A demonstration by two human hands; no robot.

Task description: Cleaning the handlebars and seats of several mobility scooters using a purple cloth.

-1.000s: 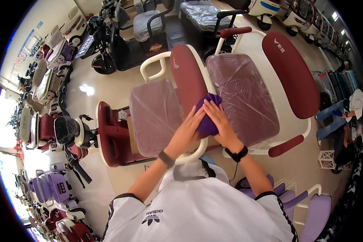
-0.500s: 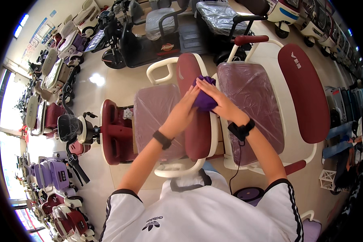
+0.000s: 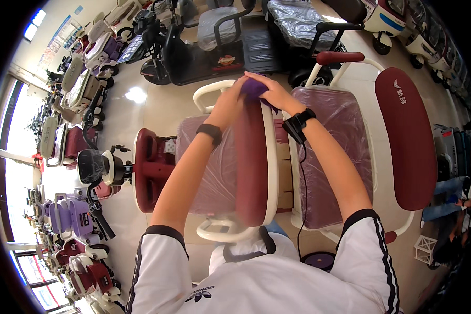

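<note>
A purple cloth [image 3: 253,89] was found just past 12 o'clock in the view, at the far end of the red front backrest [image 3: 254,172]. Both hands were noted on it, brought together at the fingertips. The left hand [image 3: 232,102] was placed at the cloth's 8 o'clock side and was blurred; whether it was closed on the cloth could not be told. The right hand [image 3: 277,96] was placed at the 4 o'clock side, its fingers laid across the cloth; its closure likewise could not be told. A grey band [image 3: 209,134] was worn on the left wrist and a black device [image 3: 296,125] on the right, from which a cable [image 3: 301,180] was hung. The film-wrapped front seat [image 3: 220,178] was located at 9 o'clock from the backrest, the wrapped rear seat [image 3: 316,183] at 3 o'clock, and the rear backrest [image 3: 409,146] farther that way. A black vehicle [image 3: 206,67] was recorded between 11 and 12 o'clock.
</note>
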